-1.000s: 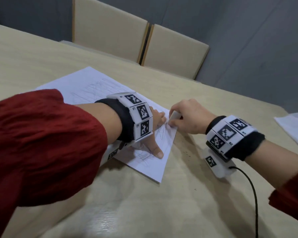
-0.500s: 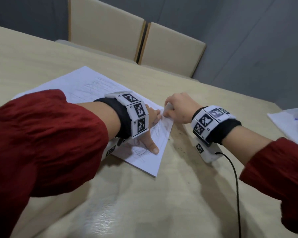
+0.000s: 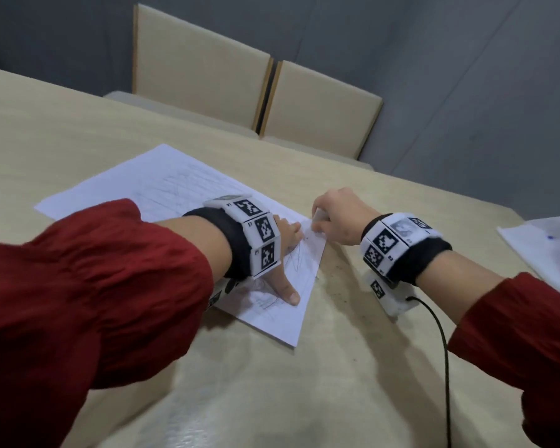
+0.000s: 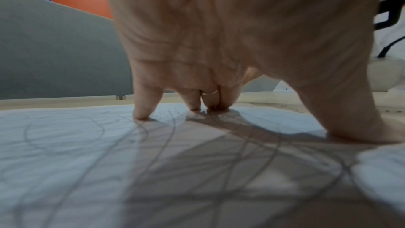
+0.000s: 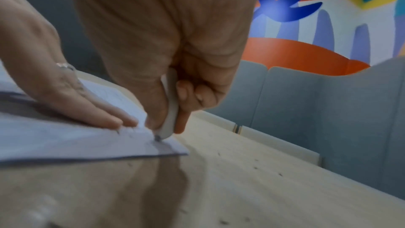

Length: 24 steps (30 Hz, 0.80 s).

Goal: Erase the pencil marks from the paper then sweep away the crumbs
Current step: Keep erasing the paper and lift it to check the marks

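A white sheet of paper [image 3: 162,185] with grey pencil scribbles [image 4: 166,153] lies on the beige table [image 3: 337,367]. My left hand [image 3: 285,253] presses it flat with spread, straight fingers [image 4: 142,108] and thumb [image 3: 288,294]. At the sheet's right corner my right hand [image 3: 333,215] pinches a white eraser [image 5: 170,110] between thumb and fingers, its dirty tip [image 5: 157,138] touching the paper [image 5: 65,138]. Dark eraser crumbs [image 5: 256,167] are scattered on the table to the right of the sheet.
Two beige chairs [image 3: 207,66] stand pushed against the table's far edge. Another white sheet [image 3: 550,250] lies at the right edge of the table. A black cable [image 3: 443,350] runs from my right wrist toward me.
My right hand has moved the eraser from beyond the sheet's right edge up and left along the far corner, rubbing. The left hand stays pressed on the paper.
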Available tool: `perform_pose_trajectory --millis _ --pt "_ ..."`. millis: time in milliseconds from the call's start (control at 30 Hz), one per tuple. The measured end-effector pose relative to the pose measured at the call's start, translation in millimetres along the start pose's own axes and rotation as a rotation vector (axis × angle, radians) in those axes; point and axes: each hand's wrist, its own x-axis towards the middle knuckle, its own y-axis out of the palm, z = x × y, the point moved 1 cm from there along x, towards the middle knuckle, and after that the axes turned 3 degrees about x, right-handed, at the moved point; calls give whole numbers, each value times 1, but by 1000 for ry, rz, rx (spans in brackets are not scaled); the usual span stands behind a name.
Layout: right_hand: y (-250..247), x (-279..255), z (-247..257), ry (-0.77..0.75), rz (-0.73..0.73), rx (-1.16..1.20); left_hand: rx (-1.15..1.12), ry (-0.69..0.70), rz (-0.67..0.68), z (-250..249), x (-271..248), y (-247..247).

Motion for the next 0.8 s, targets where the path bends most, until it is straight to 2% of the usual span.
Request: perform_pose_trajectory --millis 167,367,567,733,800 --pt "6 -16 -1 -30 37 12 43 11 3 -7 -6 -6" --pt "1 3 -7 30 7 -3 -6 8 -10 -5 -7 -4" --pt "8 -17 1 -70 47 23 0 19 -18 -9 -10 -9" --pt "4 4 -13 22 -18 -37 -47 -5 1 -3 -6 0" --pt "0 0 -14 -4 1 -35 -32 -14 21 -4 -6 -2"
